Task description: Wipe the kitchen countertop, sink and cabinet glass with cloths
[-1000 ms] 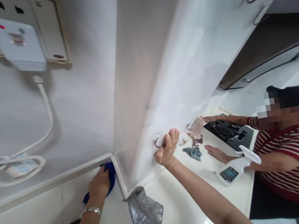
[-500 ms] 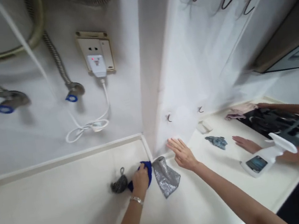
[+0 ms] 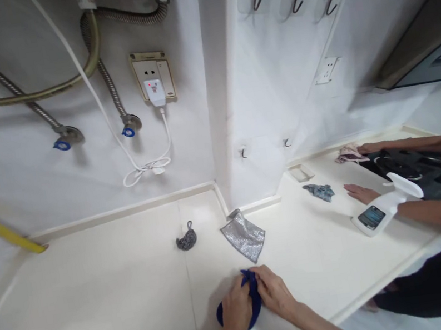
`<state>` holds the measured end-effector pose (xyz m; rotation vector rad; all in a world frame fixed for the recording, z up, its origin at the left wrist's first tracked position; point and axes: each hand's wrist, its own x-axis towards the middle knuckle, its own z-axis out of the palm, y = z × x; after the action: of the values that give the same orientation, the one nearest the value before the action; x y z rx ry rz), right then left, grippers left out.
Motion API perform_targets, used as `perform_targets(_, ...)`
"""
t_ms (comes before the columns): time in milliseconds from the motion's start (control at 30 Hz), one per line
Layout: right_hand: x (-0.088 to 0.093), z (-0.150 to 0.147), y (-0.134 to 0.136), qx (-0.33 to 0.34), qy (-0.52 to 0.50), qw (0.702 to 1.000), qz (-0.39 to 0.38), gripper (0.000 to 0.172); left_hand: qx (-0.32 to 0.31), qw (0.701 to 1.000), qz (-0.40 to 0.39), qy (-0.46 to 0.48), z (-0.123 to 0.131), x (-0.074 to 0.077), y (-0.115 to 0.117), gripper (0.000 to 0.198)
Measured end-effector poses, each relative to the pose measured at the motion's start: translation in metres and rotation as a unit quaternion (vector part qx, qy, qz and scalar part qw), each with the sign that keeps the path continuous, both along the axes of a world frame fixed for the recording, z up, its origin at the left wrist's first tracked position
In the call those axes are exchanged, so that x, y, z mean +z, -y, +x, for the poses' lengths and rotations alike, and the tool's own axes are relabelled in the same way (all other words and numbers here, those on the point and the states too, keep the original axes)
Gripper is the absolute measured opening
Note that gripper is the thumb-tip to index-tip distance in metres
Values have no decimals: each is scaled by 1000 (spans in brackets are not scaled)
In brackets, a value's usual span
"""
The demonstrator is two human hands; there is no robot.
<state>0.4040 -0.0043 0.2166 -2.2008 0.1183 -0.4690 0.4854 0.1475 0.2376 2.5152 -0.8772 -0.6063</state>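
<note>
A blue cloth is bunched between both my hands, just above the pale countertop near its front. My left hand grips it from the left, fingers curled over it. My right hand pinches its upper right edge with thumb and fingers. Beyond my hands lies a silvery, glittery cloth, flat by the foot of the wall corner. To its left sits a dark metal scouring pad with a small loop.
On the right, another person's hand rests on the counter behind a white spray bottle; their other hand is on a pinkish rag beside the black stove. A grey-blue rag lies between. A yellow pipe stands left.
My left hand has pulled the blue cloth back from the wall corner towards me. My right hand has left the wall and taken hold of the cloth too. The view has shifted.
</note>
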Motion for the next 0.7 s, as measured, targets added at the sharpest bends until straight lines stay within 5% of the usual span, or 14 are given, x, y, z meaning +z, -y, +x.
perform_targets(100,-8,-14,-17,-38,-3,997,61,48,62,996,-49,-45,-12,-8,-15,48)
perform_targets(200,4,-21,-25,-54,-72,974,209,64,127,983,-109,-77,-11,-11,-20,53)
perform_targets(267,19,-19,-27,-57,-158,912,375,67,152,971,-153,-102,-10,-7,-16,58)
perform_targets(333,33,-16,-29,-53,-216,818,530,62,150,962,-194,-121,-8,1,-9,60)
perform_targets(400,43,-15,-27,-82,-190,768,605,54,123,959,-221,-130,-2,12,-2,58)
perform_targets(567,51,-28,2,-222,-56,821,523,51,52,959,-228,-158,36,41,15,49)
perform_targets(700,61,-50,51,-317,-21,851,418,53,104,970,-211,-70,85,49,40,50)
